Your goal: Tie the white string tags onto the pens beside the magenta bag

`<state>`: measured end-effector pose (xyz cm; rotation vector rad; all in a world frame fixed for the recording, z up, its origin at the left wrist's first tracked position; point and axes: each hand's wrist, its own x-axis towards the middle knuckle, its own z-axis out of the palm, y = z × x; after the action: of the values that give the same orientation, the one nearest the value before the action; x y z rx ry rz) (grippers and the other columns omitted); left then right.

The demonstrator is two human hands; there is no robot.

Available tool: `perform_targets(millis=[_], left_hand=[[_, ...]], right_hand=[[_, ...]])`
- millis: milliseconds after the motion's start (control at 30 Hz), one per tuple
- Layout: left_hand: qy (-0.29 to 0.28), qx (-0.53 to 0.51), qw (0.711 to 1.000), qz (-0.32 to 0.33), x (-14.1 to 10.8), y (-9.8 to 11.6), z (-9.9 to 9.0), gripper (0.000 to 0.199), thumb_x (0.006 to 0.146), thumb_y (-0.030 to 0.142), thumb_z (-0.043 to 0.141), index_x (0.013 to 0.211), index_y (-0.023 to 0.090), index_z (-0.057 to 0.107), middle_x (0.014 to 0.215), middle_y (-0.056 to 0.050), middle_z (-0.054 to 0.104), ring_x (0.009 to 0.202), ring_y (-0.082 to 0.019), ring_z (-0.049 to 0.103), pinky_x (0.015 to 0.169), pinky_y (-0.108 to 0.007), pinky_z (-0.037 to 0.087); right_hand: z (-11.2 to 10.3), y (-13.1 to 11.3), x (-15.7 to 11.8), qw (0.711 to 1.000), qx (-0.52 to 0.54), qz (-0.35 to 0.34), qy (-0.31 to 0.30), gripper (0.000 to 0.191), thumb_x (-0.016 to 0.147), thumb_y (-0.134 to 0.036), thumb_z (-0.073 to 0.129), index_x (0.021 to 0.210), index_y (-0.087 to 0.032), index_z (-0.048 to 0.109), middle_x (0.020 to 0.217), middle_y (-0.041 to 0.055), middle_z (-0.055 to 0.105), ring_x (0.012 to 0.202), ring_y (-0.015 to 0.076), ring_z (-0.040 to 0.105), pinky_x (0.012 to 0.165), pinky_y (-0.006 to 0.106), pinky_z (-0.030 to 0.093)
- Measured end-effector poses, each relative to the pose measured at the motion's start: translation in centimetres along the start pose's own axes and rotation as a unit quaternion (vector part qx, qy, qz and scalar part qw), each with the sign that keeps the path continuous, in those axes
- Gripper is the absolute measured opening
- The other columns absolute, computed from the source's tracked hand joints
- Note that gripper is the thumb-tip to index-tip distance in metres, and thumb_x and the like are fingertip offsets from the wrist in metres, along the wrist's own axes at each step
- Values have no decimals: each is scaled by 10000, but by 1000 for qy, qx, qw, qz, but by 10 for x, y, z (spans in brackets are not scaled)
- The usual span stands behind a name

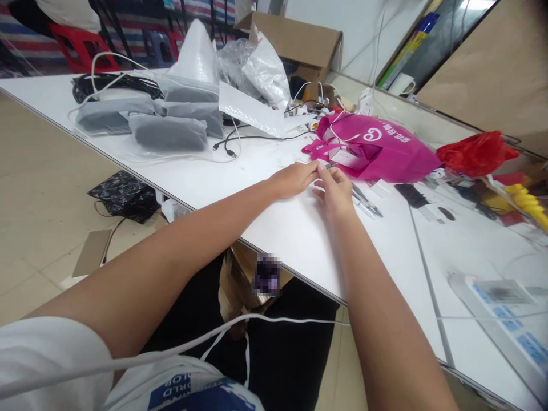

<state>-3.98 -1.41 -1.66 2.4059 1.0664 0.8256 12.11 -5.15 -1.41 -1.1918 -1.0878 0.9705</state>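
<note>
My left hand [294, 178] and my right hand [336, 189] meet above the white table, fingertips pinched together. A small, slim dark piece [330, 165] shows at their fingertips; its kind is too small to make out. Just beyond the hands lies a magenta bag [387, 149] with white print, its handles toward me. Beside my right hand, slender metal tools [367, 201] with pointed ends rest on the tabletop, partly hidden by that hand.
Several grey wrapped packages [169, 132] lie at the left, near a black cable coil [115, 87]. Bubble wrap [194, 57] and a cardboard box [295, 40] stand behind. A red plastic bag [477, 155] sits at right, a white-and-blue device [509, 319] nearer. A white cable [184, 345] crosses in front of me.
</note>
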Motion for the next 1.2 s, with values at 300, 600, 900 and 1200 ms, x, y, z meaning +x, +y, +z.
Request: perform_targets(millis=[300, 600, 900, 1200], left_hand=[[-11, -5, 1000, 4, -3, 2, 0, 345, 1176, 477, 444, 1404, 251, 572, 1237, -146, 825, 1094, -301, 771, 913, -397, 551], [-14, -7, 1000, 9, -3, 3, -1, 370, 1171, 478, 445, 1414, 230, 572, 1237, -165, 810, 1106, -309, 768, 941, -409, 545], [-18, 2, 1000, 3, -5, 2, -1, 390, 1169, 492, 407, 1412, 230, 562, 1209, -160, 806, 1083, -317, 768, 919, -416, 534], [-21, 3, 1000, -1, -4, 1, -1, 398, 1171, 477, 386, 1408, 229, 586, 1213, -170, 816, 1083, -333, 762, 937, -448, 545]], right_hand=[[-3, 0, 4, 999, -17, 4, 51, 603, 808, -602, 1007, 731, -257, 518, 660, -75, 563, 613, 92, 548, 555, 197, 505], [-5, -1, 5, 998, -12, 4, 56, 620, 810, -664, 997, 711, -256, 541, 656, -60, 561, 608, 103, 564, 533, 218, 508], [-3, -6, 1, 998, 5, 44, 39, 571, 775, -601, 1038, 729, -248, 591, 690, -59, 603, 602, 84, 572, 502, 190, 487], [-9, -4, 4, 997, 23, 65, 25, 470, 804, -540, 1033, 818, -254, 660, 777, -54, 684, 629, 89, 618, 517, 202, 502]])
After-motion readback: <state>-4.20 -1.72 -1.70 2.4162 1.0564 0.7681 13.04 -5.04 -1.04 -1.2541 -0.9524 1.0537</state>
